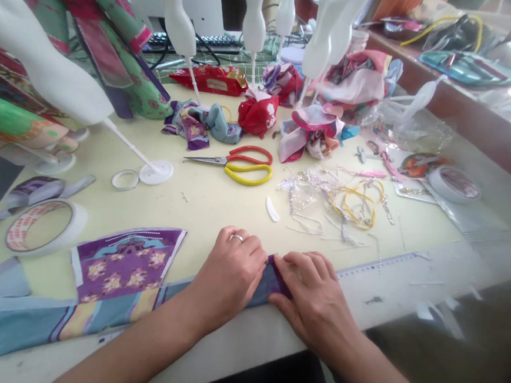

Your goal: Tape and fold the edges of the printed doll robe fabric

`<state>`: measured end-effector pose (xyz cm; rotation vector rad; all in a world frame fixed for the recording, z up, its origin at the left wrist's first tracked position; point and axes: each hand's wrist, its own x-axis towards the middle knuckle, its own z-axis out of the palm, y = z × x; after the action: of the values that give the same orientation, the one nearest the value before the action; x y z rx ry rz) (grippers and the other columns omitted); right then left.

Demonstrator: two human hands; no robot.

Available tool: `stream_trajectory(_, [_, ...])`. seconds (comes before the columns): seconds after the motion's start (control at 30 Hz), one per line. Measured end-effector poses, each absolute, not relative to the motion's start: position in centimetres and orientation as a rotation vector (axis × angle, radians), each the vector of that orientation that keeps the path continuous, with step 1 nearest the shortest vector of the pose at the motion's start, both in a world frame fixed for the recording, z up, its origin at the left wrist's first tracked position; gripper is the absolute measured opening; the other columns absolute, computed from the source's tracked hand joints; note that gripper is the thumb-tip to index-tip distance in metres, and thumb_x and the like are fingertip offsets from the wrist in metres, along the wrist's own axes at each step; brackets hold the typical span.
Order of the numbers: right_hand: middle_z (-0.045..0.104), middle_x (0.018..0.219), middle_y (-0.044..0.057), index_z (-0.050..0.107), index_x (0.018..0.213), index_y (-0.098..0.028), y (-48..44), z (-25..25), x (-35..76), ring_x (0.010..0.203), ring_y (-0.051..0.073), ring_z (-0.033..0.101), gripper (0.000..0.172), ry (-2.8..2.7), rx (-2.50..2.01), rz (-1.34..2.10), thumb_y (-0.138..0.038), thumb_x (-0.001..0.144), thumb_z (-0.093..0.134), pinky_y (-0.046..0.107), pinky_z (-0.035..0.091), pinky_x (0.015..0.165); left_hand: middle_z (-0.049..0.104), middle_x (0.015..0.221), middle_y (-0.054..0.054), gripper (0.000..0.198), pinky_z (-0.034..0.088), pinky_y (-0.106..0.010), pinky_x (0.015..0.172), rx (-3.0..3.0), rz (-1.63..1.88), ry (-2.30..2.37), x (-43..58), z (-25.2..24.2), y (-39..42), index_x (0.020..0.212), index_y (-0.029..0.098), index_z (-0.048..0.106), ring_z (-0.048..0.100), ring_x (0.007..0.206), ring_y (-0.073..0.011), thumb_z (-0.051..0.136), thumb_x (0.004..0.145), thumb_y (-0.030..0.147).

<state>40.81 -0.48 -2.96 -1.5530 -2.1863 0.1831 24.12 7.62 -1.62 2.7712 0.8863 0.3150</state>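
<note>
A long blue fabric strip (108,317) with purple and cream bands runs along the table's front edge and under my hands. My left hand (234,269), with a ring on one finger, is closed over the strip, knuckles up. Right beside it, my right hand (310,284) pinches the strip's dark purple end between thumb and fingers. The fingertips of both hands nearly meet at a small fold. Left of them lies a flat purple patterned fabric piece (130,261) with pale edges.
Scissors (248,166) with red and yellow handles lie mid-table. A tape roll (44,227) is at left, a clear ruler (382,265) at right. Beaded chains and yellow cord (356,205) are beyond it. White mannequin forms (180,20) and crumpled fabric scraps (257,115) stand behind.
</note>
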Motion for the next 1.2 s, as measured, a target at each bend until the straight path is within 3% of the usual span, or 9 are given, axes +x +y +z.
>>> stream_trajectory(0.37, [0.057, 0.106, 0.015, 0.05, 0.122, -0.009, -0.55, -2.98, 40.86, 0.095, 0.027, 0.048, 0.041, -2.193, -1.532, 0.155, -0.028, 0.087, 0.055, 0.047, 0.043, 0.086, 0.058, 0.079, -0.005, 0.02, 0.037, -0.042, 0.082, 2.767, 0.371, 0.878, 24.07, -1.73, 7.68, 0.077, 0.016, 0.058, 0.048, 0.08, -0.0207, 0.042, 0.089, 0.015])
stream_trajectory(0.57, [0.059, 0.1, 0.012, 0.057, 0.1, -0.012, -0.56, -2.81, 40.99, 0.092, 0.025, 0.05, 0.016, -2.111, -1.479, 0.192, -0.018, 0.085, 0.054, 0.044, 0.043, 0.083, 0.059, 0.081, -0.005, 0.017, 0.037, -0.041, 0.084, 2.7, 0.377, 0.909, 24.1, -1.78, 7.63, 0.08, 0.015, 0.058, 0.05, 0.082, -0.0205, 0.043, 0.089, 0.015])
stream_trajectory(1.2, [0.058, 0.1, 0.012, 0.062, 0.102, -0.011, -0.49, -2.96, 40.92, 0.092, 0.025, 0.049, 0.02, -2.135, -1.497, 0.179, -0.018, 0.085, 0.055, 0.044, 0.043, 0.084, 0.059, 0.081, -0.004, 0.016, 0.036, -0.04, 0.084, 2.623, 0.403, 0.909, 24.37, -2.02, 7.92, 0.079, 0.016, 0.058, 0.051, 0.082, -0.0198, 0.045, 0.089, 0.016])
